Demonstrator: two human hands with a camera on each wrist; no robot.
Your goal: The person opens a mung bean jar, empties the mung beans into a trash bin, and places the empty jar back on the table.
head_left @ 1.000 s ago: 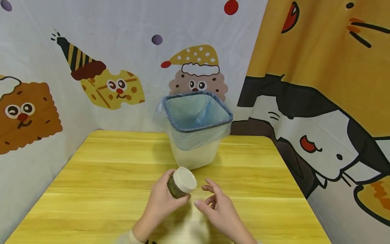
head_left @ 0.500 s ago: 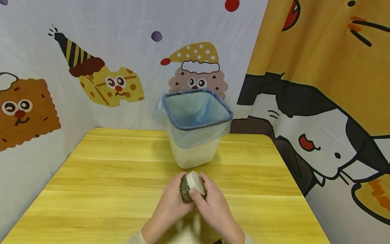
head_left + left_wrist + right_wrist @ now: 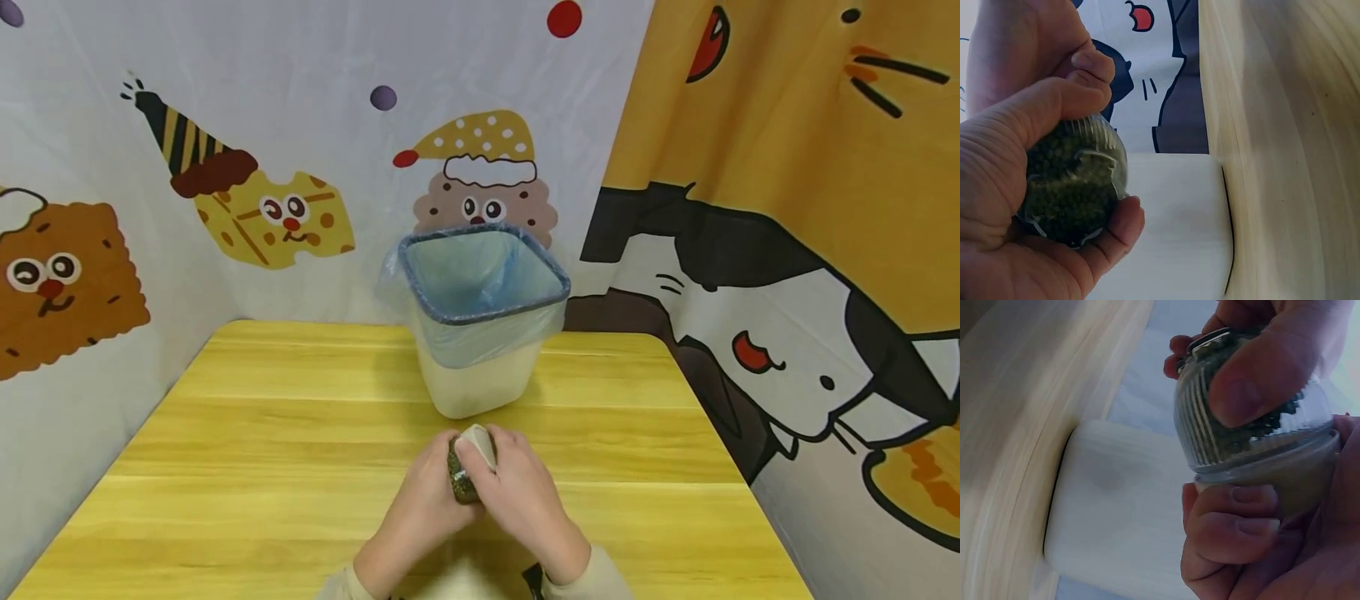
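A small clear jar [image 3: 461,477] full of green grains, capped by a cream lid [image 3: 478,439], is held just above the yellow wooden table [image 3: 247,442], in front of the bin. My left hand [image 3: 433,493] grips the jar's body. My right hand [image 3: 513,479] is curled over the lid, hiding most of it. The left wrist view shows the jar [image 3: 1072,187] cupped between my thumb and fingers. In the right wrist view, the ribbed glass [image 3: 1207,422] sits above the lid [image 3: 1291,472], with my right hand's fingers [image 3: 1229,525] wrapped round the lid.
A white square bin [image 3: 480,379] lined with a blue plastic bag [image 3: 483,279] stands at the table's back middle, just beyond my hands. Cartoon-printed cloth walls [image 3: 225,167] close in the table at the back and both sides.
My right hand, apart from the jar one second ago, has closed over the lid. The jar has tipped so its lid faces right and has shifted slightly right.
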